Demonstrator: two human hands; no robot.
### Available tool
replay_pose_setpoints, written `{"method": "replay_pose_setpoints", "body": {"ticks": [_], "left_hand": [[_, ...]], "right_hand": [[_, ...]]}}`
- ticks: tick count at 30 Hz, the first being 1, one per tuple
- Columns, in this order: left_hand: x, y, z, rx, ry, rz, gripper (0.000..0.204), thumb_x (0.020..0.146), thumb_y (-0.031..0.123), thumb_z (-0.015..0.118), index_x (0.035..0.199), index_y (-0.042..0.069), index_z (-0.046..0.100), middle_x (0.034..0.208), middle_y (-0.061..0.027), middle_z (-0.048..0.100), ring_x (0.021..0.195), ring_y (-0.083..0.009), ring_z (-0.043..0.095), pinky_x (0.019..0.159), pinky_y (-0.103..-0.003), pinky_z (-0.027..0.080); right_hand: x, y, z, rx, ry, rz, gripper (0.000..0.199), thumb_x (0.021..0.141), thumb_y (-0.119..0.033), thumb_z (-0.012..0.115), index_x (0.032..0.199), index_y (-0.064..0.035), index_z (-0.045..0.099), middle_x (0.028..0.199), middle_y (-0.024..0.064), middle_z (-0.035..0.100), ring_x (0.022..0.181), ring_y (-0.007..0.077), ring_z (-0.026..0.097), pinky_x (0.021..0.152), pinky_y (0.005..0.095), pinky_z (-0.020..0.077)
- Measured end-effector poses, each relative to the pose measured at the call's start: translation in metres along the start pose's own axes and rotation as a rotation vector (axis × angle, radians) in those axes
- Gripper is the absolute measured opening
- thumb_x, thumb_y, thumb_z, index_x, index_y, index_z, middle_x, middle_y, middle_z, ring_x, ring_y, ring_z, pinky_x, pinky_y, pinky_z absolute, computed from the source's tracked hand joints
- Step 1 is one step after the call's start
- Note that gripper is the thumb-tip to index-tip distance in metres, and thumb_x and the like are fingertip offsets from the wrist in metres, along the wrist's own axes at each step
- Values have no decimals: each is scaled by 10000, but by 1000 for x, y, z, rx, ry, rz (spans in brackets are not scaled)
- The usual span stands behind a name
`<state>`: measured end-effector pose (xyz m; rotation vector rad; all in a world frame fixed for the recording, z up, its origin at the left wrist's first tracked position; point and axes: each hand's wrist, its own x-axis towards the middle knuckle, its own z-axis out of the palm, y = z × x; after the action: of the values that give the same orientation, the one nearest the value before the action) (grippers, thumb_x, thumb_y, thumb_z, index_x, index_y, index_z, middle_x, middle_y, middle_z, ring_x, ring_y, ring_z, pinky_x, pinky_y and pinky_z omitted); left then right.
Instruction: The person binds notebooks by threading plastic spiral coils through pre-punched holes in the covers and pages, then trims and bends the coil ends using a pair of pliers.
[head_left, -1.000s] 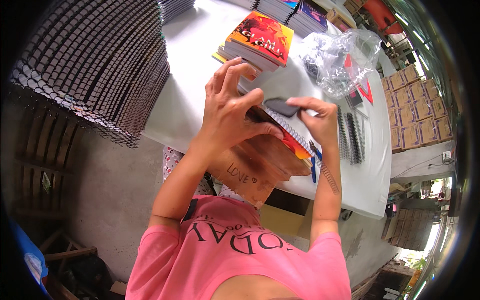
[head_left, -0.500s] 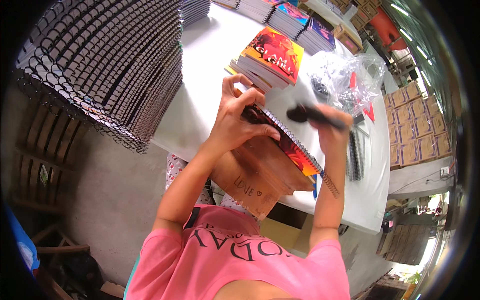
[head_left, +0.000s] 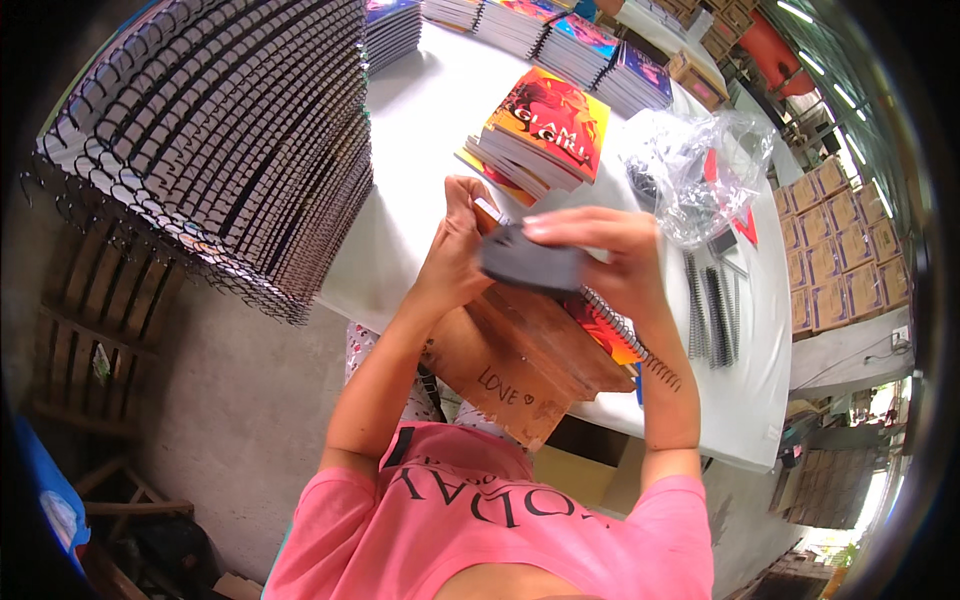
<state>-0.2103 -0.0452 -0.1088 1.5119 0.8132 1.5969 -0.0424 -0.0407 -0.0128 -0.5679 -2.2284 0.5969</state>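
Dark block over the upper-left half of a coil-edged book

Centre of frame: a thin book with a red-orange cover (head_left: 607, 335) lay slanted, long axis running from upper left to lower right. A grey wire spiral coil (head_left: 612, 312) followed its upper-right edge, the free end sticking out past the lower-right corner and crossing in front of the right forearm.

The right hand (head_left: 628, 262) pinched a dark grey, flat, rounded block (head_left: 530, 262), blurred. Block overlapped the book's upper-left part in view; whether it touched, could not tell. From the right hand, the exposed coil ran down and to the right, just beside the wrist; this hand was the nearer one to it.

The left hand (head_left: 455, 255) was curled about the book's upper-left end, fingers bent; thumb hidden behind the block.

Beneath the book: a brown wooden board (head_left: 540, 338), jutting past the edge of a white-covered table (head_left: 405, 205) toward the person's body.

Room: a pile of red-orange books (head_left: 548, 120) above the hands, a clear crumpled plastic bag (head_left: 690, 170) upper right, loose dark coils (head_left: 715, 315) below it. Tall stack of black-coiled books (head_left: 230, 130), upper left; brown cartons (head_left: 850, 245), far right; grey concrete floor (head_left: 240, 400), lower left.
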Motion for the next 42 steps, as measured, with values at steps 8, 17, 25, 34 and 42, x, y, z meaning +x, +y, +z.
{"method": "replay_pose_setpoints", "body": {"ticks": [8,17,25,34,42], "left_hand": [[3,-13,-2,159,22,177,836,503,234,924,984,71,261,860,-17,393,693,-99,415,635,-252,445],[14,7,-16,-53,24,-146,132,855,127,655,872,15,586,670,-36,600,526,-47,504,464,-194,402],[35,145,-25,268,400,803,186,797,88,688,932,-24,626,843,-89,630,715,-193,596,608,-308,485],[-75,62,36,573,-17,512,441,553,15,798,977,103,717,711,7,558,629,-148,466,559,-267,384],[-75,60,44,496,49,488,519,544,-57,658,1025,130,708,750,27,608,604,-152,426,555,-276,355]], "right_hand": [[4,29,4,-127,-28,245,320,678,7,612,965,-95,711,888,119,694,754,190,672,712,267,519],[-176,66,-57,-1087,97,934,553,820,-170,605,1349,-196,443,1318,169,471,1184,336,473,1001,514,321],[-272,2,15,-939,211,1042,559,895,-438,507,1390,-207,385,1397,94,383,1300,307,316,991,560,278],[-209,-64,23,-367,880,818,368,918,-180,540,1258,-41,510,1131,91,537,1003,196,513,904,312,392],[-143,-133,68,-518,507,495,363,790,-202,685,1149,-191,634,1159,91,506,1025,265,479,878,386,337]]}}
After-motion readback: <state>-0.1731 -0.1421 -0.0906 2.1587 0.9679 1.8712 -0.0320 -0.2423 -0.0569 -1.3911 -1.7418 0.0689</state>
